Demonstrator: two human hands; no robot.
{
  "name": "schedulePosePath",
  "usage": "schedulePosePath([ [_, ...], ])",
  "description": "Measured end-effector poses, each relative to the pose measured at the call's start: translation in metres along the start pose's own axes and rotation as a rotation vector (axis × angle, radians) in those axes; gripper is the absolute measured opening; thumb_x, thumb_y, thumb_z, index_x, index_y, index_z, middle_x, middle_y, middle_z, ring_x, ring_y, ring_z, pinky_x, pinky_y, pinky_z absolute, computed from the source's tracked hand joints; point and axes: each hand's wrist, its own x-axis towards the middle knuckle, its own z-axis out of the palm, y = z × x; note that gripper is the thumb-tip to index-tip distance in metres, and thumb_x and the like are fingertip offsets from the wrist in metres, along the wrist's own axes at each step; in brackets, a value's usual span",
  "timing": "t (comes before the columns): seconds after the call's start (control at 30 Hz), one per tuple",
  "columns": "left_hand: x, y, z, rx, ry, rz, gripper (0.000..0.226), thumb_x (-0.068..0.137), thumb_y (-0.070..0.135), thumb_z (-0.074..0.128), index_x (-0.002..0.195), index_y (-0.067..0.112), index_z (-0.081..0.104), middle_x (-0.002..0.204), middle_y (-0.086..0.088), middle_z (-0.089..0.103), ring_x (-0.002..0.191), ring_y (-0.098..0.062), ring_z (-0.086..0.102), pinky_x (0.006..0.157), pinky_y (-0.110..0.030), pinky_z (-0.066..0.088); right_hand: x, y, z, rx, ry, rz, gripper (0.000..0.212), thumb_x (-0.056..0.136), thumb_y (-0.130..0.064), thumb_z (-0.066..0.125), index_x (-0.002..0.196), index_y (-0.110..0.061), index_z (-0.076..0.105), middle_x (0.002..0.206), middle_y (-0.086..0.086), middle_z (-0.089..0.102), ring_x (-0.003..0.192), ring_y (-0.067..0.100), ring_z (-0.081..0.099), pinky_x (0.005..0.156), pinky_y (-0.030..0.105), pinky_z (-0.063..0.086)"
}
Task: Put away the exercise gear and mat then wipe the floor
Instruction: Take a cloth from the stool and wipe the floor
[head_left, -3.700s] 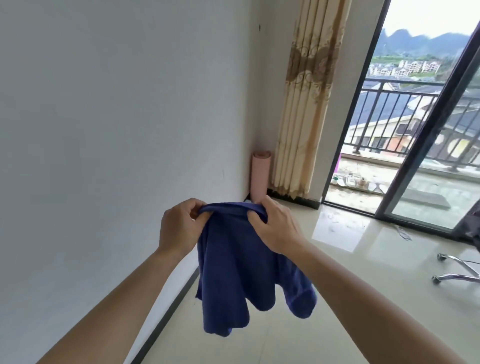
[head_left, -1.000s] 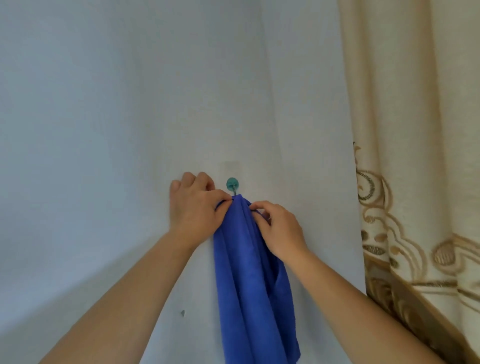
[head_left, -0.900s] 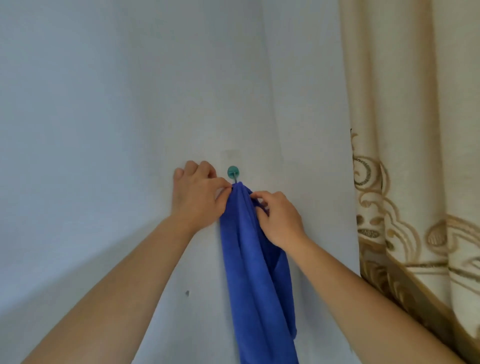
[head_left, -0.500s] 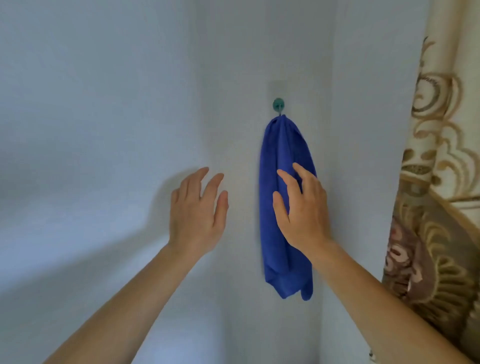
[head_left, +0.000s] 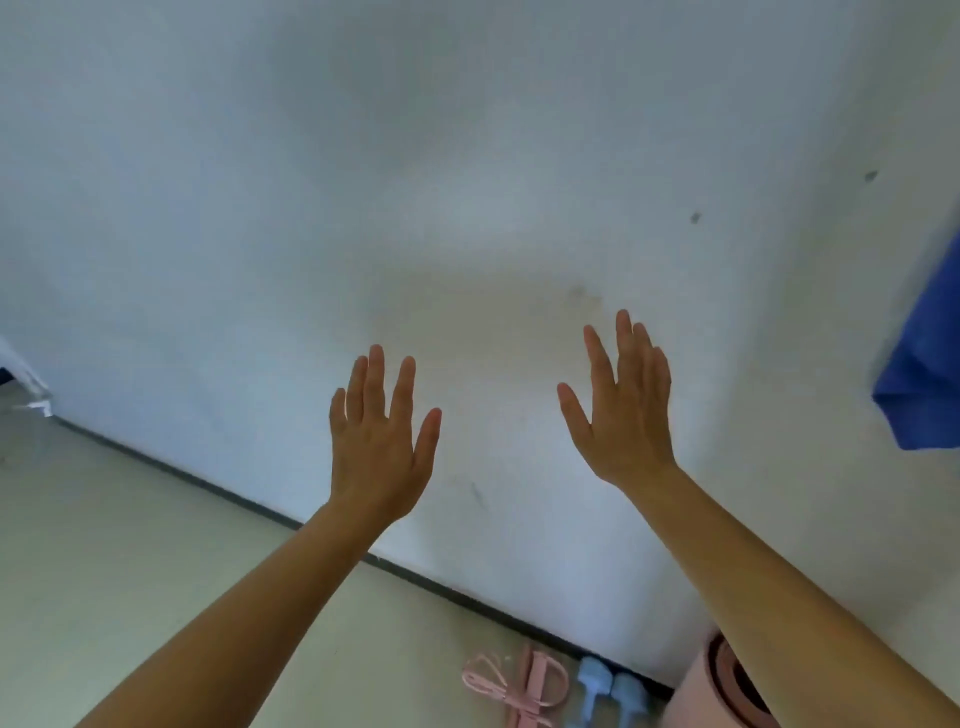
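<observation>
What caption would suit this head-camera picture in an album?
Left hand and right hand open before the wall; pink rope, dumbbells and rolled mat below, blue cloth at right.

Left hand (head_left: 379, 447) and right hand (head_left: 626, 410) raised empty, fingers straight, blue cloth (head_left: 922, 384) far right
</observation>
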Motion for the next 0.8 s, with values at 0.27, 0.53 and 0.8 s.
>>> schedulePosePath([
  [0.27,-0.095,-0.232,-0.133,0.191,0.249,-0.185,0.063,0.101,0.048,0.031,0.153,0.011,0.027,0.161,-0.021,0.015,0.149,-0.037,0.014,0.113,-0.059,0.026,0.018,-0.267,0.037,0.144,0.118,-0.288,0.067,0.102,-0.045,0.044,0.157,-0.011,0.026,0.164,0.021,0.012,0.151,0.038,0.017,0.120,0.054,0.018],
  [0.53,-0.260,-0.457,-0.261,0.350,0.269,-0.514,0.065,0.100,0.048,0.028,0.152,0.010,0.028,0.160,-0.022,0.017,0.148,-0.038,0.015,0.114,-0.059,0.026,-0.043,-0.594,0.097,0.381,-0.065,-0.513,0.068,0.102,-0.048,0.039,0.158,-0.014,0.022,0.165,0.019,0.008,0.151,0.037,0.015,0.120,0.055,0.019],
  [0.8,-0.357,-0.612,-0.321,0.493,0.306,-0.723,0.065,0.100,0.050,0.029,0.152,0.010,0.029,0.159,-0.022,0.019,0.148,-0.038,0.017,0.113,-0.058,0.028,-0.093,-0.820,0.141,0.537,-0.163,-0.717,0.065,0.101,-0.048,0.037,0.157,-0.015,0.026,0.165,0.017,0.010,0.151,0.034,0.015,0.121,0.053,0.018],
])
